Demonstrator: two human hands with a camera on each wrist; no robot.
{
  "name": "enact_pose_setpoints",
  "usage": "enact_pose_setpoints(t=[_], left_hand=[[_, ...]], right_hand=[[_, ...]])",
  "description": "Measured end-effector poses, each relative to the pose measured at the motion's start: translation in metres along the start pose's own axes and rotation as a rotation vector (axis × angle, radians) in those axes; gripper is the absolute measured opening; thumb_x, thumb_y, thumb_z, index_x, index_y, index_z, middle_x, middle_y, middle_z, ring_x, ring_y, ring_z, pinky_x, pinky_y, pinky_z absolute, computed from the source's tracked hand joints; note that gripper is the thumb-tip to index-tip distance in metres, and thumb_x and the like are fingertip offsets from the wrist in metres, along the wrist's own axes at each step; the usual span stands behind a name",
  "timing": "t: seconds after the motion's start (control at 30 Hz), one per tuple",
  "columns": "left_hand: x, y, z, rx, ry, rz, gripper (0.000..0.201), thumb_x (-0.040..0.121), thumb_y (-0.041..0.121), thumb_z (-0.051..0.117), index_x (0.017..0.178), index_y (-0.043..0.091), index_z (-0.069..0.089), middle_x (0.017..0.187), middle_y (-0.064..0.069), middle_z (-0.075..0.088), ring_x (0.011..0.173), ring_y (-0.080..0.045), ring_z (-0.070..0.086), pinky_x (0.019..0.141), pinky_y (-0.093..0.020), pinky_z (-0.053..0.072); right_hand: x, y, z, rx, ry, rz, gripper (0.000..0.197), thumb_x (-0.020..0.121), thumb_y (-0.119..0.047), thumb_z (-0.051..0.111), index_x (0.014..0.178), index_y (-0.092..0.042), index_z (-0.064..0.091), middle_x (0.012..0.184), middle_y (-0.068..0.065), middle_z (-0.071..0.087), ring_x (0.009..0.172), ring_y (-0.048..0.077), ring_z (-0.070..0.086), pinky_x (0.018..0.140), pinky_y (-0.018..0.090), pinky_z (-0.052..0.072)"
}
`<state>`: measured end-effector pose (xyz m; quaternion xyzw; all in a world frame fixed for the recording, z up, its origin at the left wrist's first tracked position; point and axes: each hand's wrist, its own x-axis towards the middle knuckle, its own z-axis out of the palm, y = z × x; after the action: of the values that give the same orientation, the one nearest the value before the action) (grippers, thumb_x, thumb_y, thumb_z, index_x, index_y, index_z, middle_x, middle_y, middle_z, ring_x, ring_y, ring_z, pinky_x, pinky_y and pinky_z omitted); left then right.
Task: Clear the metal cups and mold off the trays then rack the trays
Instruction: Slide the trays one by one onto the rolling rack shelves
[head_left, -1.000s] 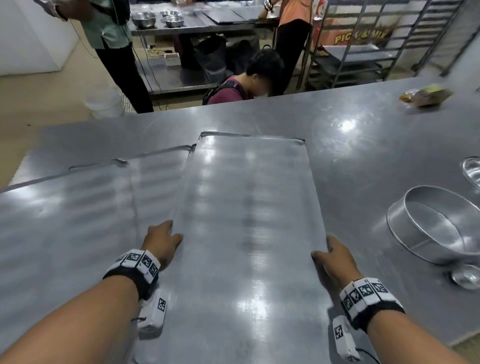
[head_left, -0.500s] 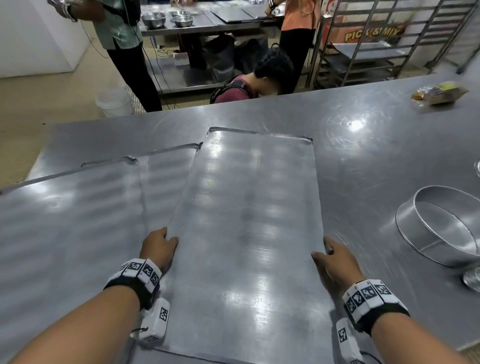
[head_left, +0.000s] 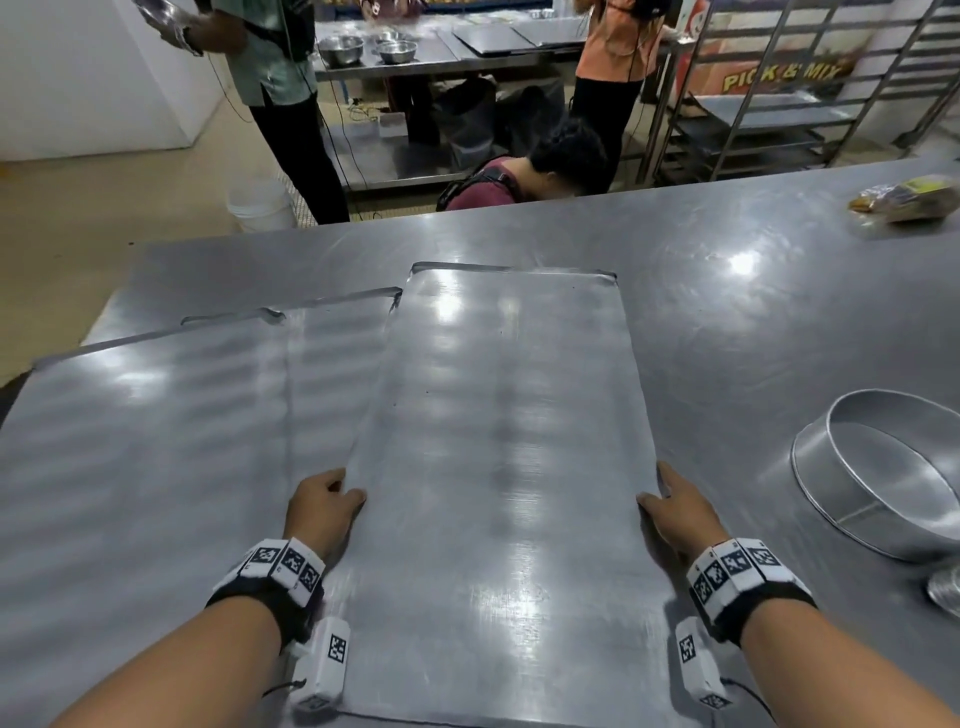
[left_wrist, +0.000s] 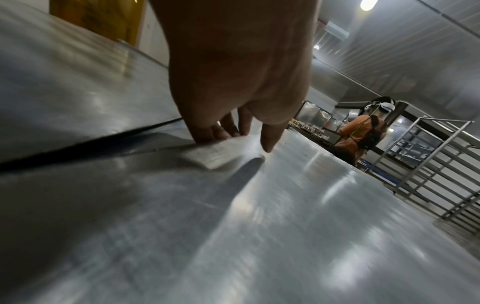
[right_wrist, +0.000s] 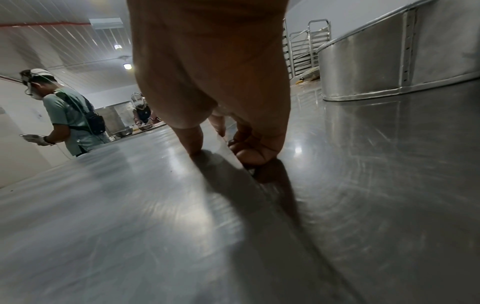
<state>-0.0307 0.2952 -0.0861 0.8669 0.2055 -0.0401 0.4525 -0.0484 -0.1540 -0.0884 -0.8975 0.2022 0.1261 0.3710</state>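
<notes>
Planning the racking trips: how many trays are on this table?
2 visible: the tray gripped by both hands, left hand, right hand; another tray partly beneath its left edge. More may lie stacked underneath.

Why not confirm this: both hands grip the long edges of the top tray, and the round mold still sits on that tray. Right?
Wrong about the mold. The head view shows the round mold on the table, right of the top tray. Left hand and right hand do grip its edges.

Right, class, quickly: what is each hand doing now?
Left hand: grips the tray's left edge.
Right hand: grips the tray's right edge.
</notes>
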Motion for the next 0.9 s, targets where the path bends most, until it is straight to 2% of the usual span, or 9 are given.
enact_pose_setpoints(t=[0.1, 0.27, 0.33, 0.43, 0.57, 0.63, 0.7, 0.8, 0.9], left_hand=[[0.001, -0.011, 0.003, -0.13, -0.001, -0.051, 0.012, 0.07, 0.017, 0.073, 0.081, 0.019, 0.078, 0.076, -0.003, 0.077, 0.072, -0.028, 0.071, 0.074, -0.044, 0.06], [-0.017, -0.002, 0.003, -0.164, 0.059, -0.069, 0.014, 0.08, 0.003, 0.073, 0.074, 0.016, 0.073, 0.068, 0.002, 0.076, 0.073, -0.029, 0.071, 0.076, -0.04, 0.058], [-0.017, -0.003, 0.003, -0.167, 0.025, -0.066, 0.005, 0.078, 0.009, 0.075, 0.076, 0.013, 0.073, 0.07, -0.001, 0.076, 0.072, -0.029, 0.07, 0.075, -0.041, 0.058], [-0.006, -0.01, 0.0, -0.009, -0.002, -0.032, 0.022, 0.066, 0.028, 0.075, 0.075, 0.01, 0.065, 0.074, -0.001, 0.067, 0.069, -0.023, 0.058, 0.07, -0.036, 0.051], [0.007, -0.012, -0.005, -0.028, -0.051, -0.085, 0.032, 0.069, 0.023, 0.078, 0.098, 0.01, 0.073, 0.097, -0.01, 0.076, 0.094, -0.031, 0.071, 0.09, -0.043, 0.056], [0.005, -0.004, -0.011, -0.018, -0.114, -0.102, 0.025, 0.069, 0.023, 0.079, 0.091, 0.019, 0.067, 0.09, -0.006, 0.071, 0.091, -0.025, 0.067, 0.087, -0.034, 0.05], [0.003, 0.002, -0.017, 0.196, -0.161, -0.042, 0.022, 0.072, 0.027, 0.075, 0.084, 0.016, 0.06, 0.09, -0.012, 0.068, 0.091, -0.031, 0.067, 0.079, -0.032, 0.047], [-0.022, 0.014, -0.016, 0.729, -0.228, 0.172, 0.045, 0.081, 0.035, 0.069, 0.118, 0.015, 0.053, 0.123, -0.015, 0.053, 0.116, -0.04, 0.051, 0.091, -0.042, 0.049], [-0.062, 0.015, -0.006, 0.758, -0.325, 0.397, 0.057, 0.084, 0.045, 0.061, 0.137, 0.025, 0.051, 0.131, -0.004, 0.049, 0.122, -0.029, 0.046, 0.099, -0.042, 0.047]], right_hand=[[0.009, 0.007, 0.0, 0.006, -0.027, -0.016, 0.051, 0.095, -0.027, 0.06, 0.144, -0.025, 0.045, 0.144, -0.001, 0.056, 0.128, 0.025, 0.055, 0.105, 0.035, 0.042], [0.016, 0.011, -0.002, 0.022, -0.065, -0.039, 0.051, 0.096, -0.03, 0.058, 0.144, -0.032, 0.042, 0.144, -0.005, 0.055, 0.127, 0.023, 0.055, 0.105, 0.037, 0.042], [0.015, 0.009, -0.003, 0.015, -0.063, -0.042, 0.05, 0.096, -0.03, 0.058, 0.144, -0.031, 0.043, 0.144, -0.004, 0.056, 0.127, 0.024, 0.055, 0.104, 0.036, 0.042], [0.013, 0.008, -0.003, -0.039, -0.056, -0.046, 0.049, 0.097, -0.032, 0.057, 0.144, -0.026, 0.044, 0.145, -0.001, 0.055, 0.128, 0.026, 0.054, 0.101, 0.035, 0.041], [0.005, 0.006, -0.005, -0.131, 0.001, -0.057, 0.045, 0.098, -0.032, 0.058, 0.141, -0.018, 0.049, 0.142, 0.004, 0.057, 0.128, 0.029, 0.055, 0.097, 0.032, 0.041], [0.0, 0.004, -0.005, -0.145, 0.027, -0.055, 0.043, 0.098, -0.03, 0.06, 0.139, -0.018, 0.053, 0.139, 0.006, 0.06, 0.125, 0.03, 0.056, 0.094, 0.032, 0.041], [-0.003, 0.004, -0.005, -0.175, 0.029, -0.026, 0.039, 0.095, -0.029, 0.063, 0.133, -0.019, 0.058, 0.134, 0.007, 0.063, 0.12, 0.031, 0.059, 0.092, 0.033, 0.043], [-0.017, -0.002, -0.006, -0.309, 0.019, 0.049, 0.029, 0.08, -0.038, 0.067, 0.104, -0.022, 0.064, 0.121, 0.013, 0.065, 0.11, 0.036, 0.059, 0.092, 0.039, 0.05], [-0.041, -0.014, 0.003, -0.38, 0.057, -0.035, 0.04, 0.077, -0.045, 0.067, 0.112, -0.025, 0.069, 0.119, 0.011, 0.067, 0.113, 0.035, 0.059, 0.095, 0.041, 0.051]])
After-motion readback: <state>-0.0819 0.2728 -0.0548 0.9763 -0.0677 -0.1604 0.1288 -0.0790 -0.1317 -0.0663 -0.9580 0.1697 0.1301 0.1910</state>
